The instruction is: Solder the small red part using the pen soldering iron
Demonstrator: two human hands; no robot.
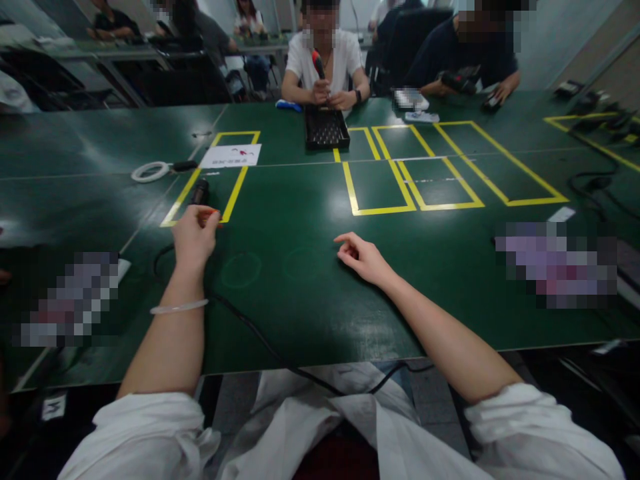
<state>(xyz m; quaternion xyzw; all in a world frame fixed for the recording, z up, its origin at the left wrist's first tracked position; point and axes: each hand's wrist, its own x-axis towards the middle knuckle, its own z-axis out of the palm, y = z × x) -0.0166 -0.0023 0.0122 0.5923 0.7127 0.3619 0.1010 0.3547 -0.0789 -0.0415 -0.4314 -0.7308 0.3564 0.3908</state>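
Left hand point(195, 233) holds a tool point(200, 192) by yellow edging point(237, 193), right hand point(364, 259) well apart.

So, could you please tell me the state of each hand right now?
Left hand: appears closed on a dark cylindrical object.
Right hand: partly open, fingers loosely curled, nothing visible in it.

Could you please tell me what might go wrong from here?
The black cable passes beneath the left forearm and over the green table's near edge, so it might snag on the arm. The black cylindrical tool at the left hand points toward the white sheet and could nudge it.
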